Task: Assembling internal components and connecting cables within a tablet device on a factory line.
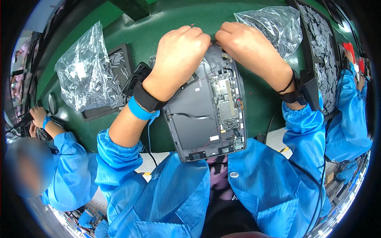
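Observation:
An opened tablet [184, 133] lies in front of me, its inside facing up and its near end close to my jacket. A large dark battery fills its left and middle part. Along its right side runs a circuit board [228, 107] with metal shields. A loose black flat cable [190, 116] lies across the battery. My left hand [180, 49] is closed in a pinch over the tablet's far edge. Close beside it, my right hand [248, 43] is also pinched at that edge. A small dark bit shows between the hands; what the fingers grip is hidden.
Left of the tablet, a clear plastic bag [81, 71] of small dark strips rests on a black tray [126, 59]. Another bag [274, 29] of dark parts lies far right, beside a long tray of grey pieces [320, 47]. Co-workers in blue sit on both sides. Cables hang near my arms.

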{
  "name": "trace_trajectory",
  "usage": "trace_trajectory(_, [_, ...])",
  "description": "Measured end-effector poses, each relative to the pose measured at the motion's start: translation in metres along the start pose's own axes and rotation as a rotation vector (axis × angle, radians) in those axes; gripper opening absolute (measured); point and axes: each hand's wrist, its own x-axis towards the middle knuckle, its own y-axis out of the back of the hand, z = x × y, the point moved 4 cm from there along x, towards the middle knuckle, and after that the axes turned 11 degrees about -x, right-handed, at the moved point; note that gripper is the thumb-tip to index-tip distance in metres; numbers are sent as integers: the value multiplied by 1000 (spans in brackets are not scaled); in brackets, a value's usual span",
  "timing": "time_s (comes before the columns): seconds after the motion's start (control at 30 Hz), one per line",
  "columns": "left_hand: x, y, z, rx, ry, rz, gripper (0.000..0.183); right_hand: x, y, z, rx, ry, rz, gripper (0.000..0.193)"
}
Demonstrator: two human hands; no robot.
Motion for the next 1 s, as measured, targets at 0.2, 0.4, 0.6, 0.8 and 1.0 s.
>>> trace_trajectory(0.2, [-3,-2,1,27,-5,-36,11,-1,1,-3,-9,17,27,8])
trace_trajectory(0.4, [-2,-3,0,17,-10,-6,11,0,-1,-5,-55,-31,9,9])
trace_trajectory(0.6, [-1,1,-1,-85,-69,89,14,-6,2,0,-10,11,37,13])
trace_trajectory(0.8, [-1,4,-5,-218,48,-34,9,-29,29,-41,-143,88,41,24])
trace_trajectory(1.0, [-1,5,-10,-268,102,-31,11,-21,25,-51,-256,172,-50,21])
